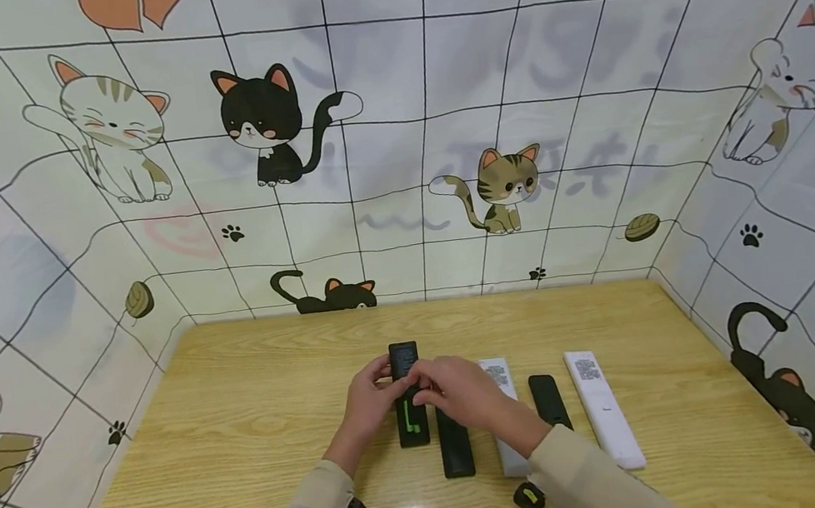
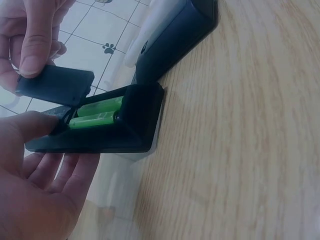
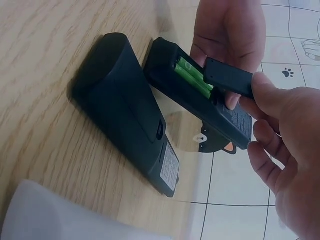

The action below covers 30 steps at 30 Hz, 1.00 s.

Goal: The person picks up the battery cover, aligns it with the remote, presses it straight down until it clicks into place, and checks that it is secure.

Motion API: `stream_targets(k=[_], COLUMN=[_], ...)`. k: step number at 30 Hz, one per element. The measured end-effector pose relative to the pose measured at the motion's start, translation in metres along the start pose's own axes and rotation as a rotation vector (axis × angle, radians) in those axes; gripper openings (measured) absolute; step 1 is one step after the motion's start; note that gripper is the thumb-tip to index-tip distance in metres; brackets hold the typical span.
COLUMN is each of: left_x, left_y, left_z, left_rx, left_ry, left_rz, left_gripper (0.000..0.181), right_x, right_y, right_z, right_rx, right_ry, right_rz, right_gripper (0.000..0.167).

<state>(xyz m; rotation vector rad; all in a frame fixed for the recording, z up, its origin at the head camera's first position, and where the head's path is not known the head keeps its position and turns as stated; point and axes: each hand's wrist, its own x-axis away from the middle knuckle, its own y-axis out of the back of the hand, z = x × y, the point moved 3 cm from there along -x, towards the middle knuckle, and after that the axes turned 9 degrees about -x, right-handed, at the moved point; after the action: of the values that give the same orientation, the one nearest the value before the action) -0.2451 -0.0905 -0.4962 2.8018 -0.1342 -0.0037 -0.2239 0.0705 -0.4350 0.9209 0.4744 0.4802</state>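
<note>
Face down, a black remote control (image 1: 414, 436) is held by my left hand (image 1: 368, 403), with the thumb on its back and the fingers around its side. Its battery compartment is uncovered, and two green batteries (image 2: 95, 119) lie side by side in it. Over the compartment, my right hand (image 1: 461, 390) pinches a flat black battery cover (image 2: 57, 84) between thumb and fingers. In the right wrist view the cover (image 3: 229, 77) is tilted above the batteries (image 3: 192, 77), off the remote's back. The head view hides the cover behind the right hand.
Just right lies a second black remote (image 1: 456, 450). Farther right are a white remote (image 1: 497, 374), partly behind the right arm, a smaller black remote (image 1: 548, 399) and another white remote (image 1: 609, 417). A cat-print sheet (image 1: 395, 146) surrounds the wooden table (image 1: 257, 388).
</note>
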Motion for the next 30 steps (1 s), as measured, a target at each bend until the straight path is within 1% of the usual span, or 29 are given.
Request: stream_targets(k=[4,7,9,13,20,23,25,28,30], left_x=[0.0,0.0,0.001,0.001,0.001,0.002,0.003,0.009,0.011], left_y=[0.001,0.002,0.002,0.003,0.003,0.003,0.004,0.007,0.008], left_z=[0.0,0.001,0.001,0.001,0.003,0.002,0.0,-0.013,-0.018], left_rx=[0.017,0.024,0.035,0.04,0.049,0.056,0.064,0.066,0.067], left_ry=[0.019,0.029,0.032,0.015,0.03,0.025,0.026,0.025,0.027], left_rz=[0.016,0.013,0.01,0.011,0.017,0.015,0.012,0.014,0.017], left_gripper=[0.052,0.051,0.049,0.048,0.053,0.055,0.054,0.052,0.052], right_x=[-0.002,-0.003,-0.003,-0.002,0.0,0.001,0.002,0.003,0.002], right_y=[-0.003,-0.006,-0.008,-0.009,-0.015,-0.019,-0.021,-0.022,-0.023], right_z=[0.002,0.002,0.003,0.005,0.004,0.003,0.002,0.002,0.003], right_rx=[0.03,0.058,0.072,0.093,0.161,0.199,0.223,0.232,0.225], right_ry=[-0.004,0.007,0.023,0.06,0.12,0.143,0.145,0.129,0.116], right_rz=[0.002,0.005,-0.001,-0.022,-0.032,-0.043,-0.062,-0.088,-0.09], right_gripper=[0.022,0.022,0.022,0.021,0.019,0.019,0.019,0.019,0.019])
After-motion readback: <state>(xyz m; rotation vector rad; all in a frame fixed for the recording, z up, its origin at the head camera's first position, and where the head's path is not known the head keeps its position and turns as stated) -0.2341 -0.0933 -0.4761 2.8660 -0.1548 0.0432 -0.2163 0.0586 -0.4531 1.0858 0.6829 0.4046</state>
